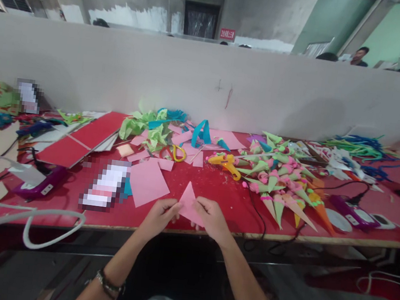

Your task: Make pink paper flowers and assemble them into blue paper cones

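A piece of pink paper point(188, 201), its top forming a point, is held up at the table's front edge. My left hand point(163, 214) pinches its left side between thumb and fingers. On the other side, my right hand point(210, 217) grips it the same way, thumb on the front face. My fingers hide the paper's lower corners. Just beyond my left hand lies a flat pink sheet point(149, 182). A yellow glue gun point(226, 164) rests farther back, to the right of the paper.
Many small paper cones point(284, 180) are heaped at right. Yellow-handled scissors point(178, 153) lie among pink, green and blue paper scraps. A phone point(106, 184) and a purple power strip point(41, 181) are at left; another power strip point(354, 213) is at right. A white partition point(140, 72) stands behind.
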Tool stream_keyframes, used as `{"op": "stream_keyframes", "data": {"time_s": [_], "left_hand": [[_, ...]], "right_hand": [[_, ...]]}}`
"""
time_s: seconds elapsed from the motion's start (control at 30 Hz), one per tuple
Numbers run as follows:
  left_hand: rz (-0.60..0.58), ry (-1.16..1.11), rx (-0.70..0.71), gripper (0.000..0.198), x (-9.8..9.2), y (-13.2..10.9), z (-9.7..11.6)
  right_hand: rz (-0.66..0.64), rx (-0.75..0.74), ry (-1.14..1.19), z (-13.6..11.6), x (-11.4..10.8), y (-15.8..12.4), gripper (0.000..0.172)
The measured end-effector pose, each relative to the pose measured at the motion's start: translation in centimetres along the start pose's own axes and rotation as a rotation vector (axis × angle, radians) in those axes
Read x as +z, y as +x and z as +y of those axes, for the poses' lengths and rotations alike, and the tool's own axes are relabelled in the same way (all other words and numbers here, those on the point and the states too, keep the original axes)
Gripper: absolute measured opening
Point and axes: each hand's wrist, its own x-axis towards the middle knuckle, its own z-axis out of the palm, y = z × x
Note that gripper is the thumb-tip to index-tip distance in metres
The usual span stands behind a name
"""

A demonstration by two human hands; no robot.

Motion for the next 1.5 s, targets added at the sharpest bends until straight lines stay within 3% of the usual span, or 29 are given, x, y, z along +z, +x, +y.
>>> {"op": "stream_keyframes", "data": {"time_s": [0.17, 0.23, 0.3, 0.4, 0.67, 0.77, 0.87, 1.07, 1.23, 1.5], "left_hand": [[0.039, 0.065, -0.001, 0.035, 0.0, 0.1, -0.3], [0.059, 0.086, -0.033, 0.035, -0.3, 0.2, -0.5], [0.065, 0.091, -0.061, 0.035, -0.6, 0.2, -0.6], [0.082, 0.085, -0.072, 0.036, -0.8, 0.1, -0.7], [0.041, 0.032, -0.066, 0.038, -0.6, 0.1, -0.8], [-0.010, 0.002, -0.070, 0.037, -0.5, 0.0, -0.8], [-0.051, -0.004, -0.049, 0.037, -0.1, -0.1, -0.7], [-0.049, -0.037, -0.065, 0.047, 0.5, -0.5, -0.2], [-0.118, 0.034, -0.010, 0.042, 0.5, -0.5, 0.0], [0.022, 0.065, -0.080, 0.043, 0.4, -0.3, 0.3]], "right_hand": [[0.097, -0.199, -0.196, -0.2, -0.1, -0.3, 0.018], [0.098, -0.301, -0.273, -0.5, -0.3, -0.6, 0.043], [-0.002, -0.355, -0.353, -0.9, -0.6, -0.9, 0.054], [-0.110, -0.374, -0.460, -1.3, -0.8, -1.1, 0.048], [-0.148, -0.413, -0.367, -1.4, -0.9, -0.8, 0.031], [-0.125, -0.404, -0.285, -1.1, -0.9, -0.6, 0.017], [-0.018, -0.347, -0.191, -0.7, -0.5, -0.3, 0.006], [0.094, -0.161, -0.032, 0.6, 0.4, 0.1, 0.015], [0.128, -0.130, 0.065, 1.0, 0.5, 0.4, 0.013], [0.105, -0.166, 0.041, 1.1, -0.1, 0.1, 0.026]]}}
